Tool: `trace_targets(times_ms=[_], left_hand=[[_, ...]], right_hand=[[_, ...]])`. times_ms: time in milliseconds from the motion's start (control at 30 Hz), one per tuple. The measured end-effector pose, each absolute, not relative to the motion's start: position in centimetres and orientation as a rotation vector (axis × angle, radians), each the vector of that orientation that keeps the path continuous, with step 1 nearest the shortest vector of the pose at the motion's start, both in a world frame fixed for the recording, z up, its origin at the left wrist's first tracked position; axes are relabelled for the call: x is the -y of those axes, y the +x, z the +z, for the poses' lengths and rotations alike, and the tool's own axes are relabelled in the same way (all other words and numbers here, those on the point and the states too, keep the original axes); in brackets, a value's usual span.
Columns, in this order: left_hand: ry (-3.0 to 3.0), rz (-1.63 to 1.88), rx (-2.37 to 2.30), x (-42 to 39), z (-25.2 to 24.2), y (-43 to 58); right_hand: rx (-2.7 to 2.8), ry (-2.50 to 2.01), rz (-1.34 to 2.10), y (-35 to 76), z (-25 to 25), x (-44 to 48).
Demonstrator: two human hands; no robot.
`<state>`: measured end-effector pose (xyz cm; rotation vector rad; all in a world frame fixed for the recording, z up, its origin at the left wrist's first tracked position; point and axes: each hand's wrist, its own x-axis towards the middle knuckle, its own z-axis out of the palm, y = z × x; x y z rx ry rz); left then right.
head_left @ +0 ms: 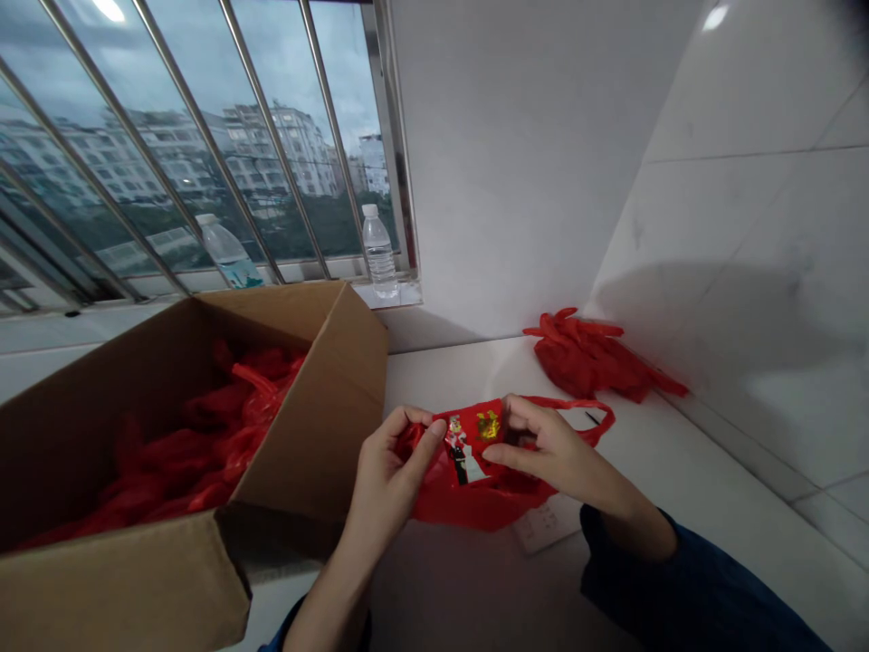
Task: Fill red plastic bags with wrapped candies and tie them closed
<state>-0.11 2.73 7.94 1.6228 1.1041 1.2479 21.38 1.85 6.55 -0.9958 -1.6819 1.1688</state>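
Note:
Between my two hands is a small red wedding packet (465,445), printed with a couple in black and white and a shiny gold mark. My left hand (397,466) pinches its left edge between thumb and fingers. On the other side, my right hand (543,442) grips the right edge, thumb across the front. Directly beneath lies a red plastic bag (475,512) on the white surface, its handle loop spreading to the right. The packet hides part of the bag's mouth, so I cannot tell what is inside.
A large open cardboard box (346,380) with red bags (224,435) inside stands at left. More red bags (584,353) lie heaped by the back wall. A white card-like item (549,523) sits under the bag's right side. Two bottles (380,254) stand by the barred window.

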Motion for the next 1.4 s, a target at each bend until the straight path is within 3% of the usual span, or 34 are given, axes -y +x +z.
trace_targets(times_ms=[433,1233,1400], left_hand=[[1.711,1.278,-1.076,-2.2,7.9,0.0],[1.718,1.263,-1.028,-1.9,8.3,0.0],[1.829,1.234,-1.049,-1.9,8.6,-0.4]], right_hand=[[1.86,-1.05,1.039,22.6,7.1,-2.0],[1.872,-0.976,1.188,22.7,6.9,-1.9],[1.994,-1.07,0.945,23.3,7.7,-1.6]])
